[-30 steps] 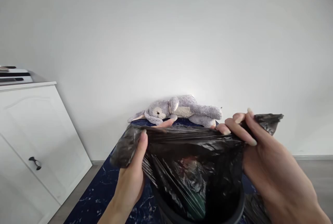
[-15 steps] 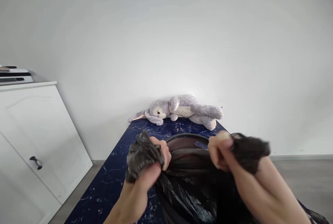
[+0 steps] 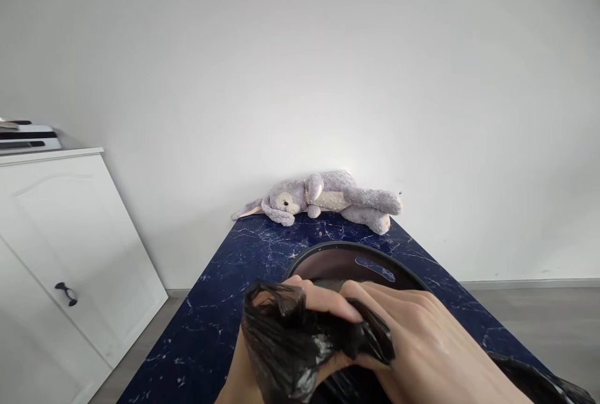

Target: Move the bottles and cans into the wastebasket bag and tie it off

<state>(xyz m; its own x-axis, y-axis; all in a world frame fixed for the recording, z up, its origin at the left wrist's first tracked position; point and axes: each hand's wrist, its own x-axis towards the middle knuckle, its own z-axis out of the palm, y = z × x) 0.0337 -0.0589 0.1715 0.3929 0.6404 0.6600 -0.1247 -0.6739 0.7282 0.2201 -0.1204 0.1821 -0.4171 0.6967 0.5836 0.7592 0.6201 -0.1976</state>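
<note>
A thin black plastic bag (image 3: 295, 344) is bunched between my two hands at the bottom centre. My left hand (image 3: 323, 301) is closed on the gathered plastic, with part of the bag draped over its wrist. Pressed up against it, my right hand (image 3: 412, 323) also grips the bag, its back toward me and some fingertips hidden. Below and beyond the hands stands a dark brown bin (image 3: 328, 261) with a black rim and an oval handle hole; the lower part of the bin is hidden by my hands and the bag.
The bin stands on a table (image 3: 201, 329) with a dark blue marbled top. A grey plush rabbit (image 3: 328, 197) lies on its side along the far edge, against the wall. More black plastic (image 3: 529, 376) lies at the right. A white cabinet (image 3: 70, 229) stands left.
My hands have come together from apart, the right moving left and the left slightly right. Both keep hold of the bag, and more of the bin's rim now shows.
</note>
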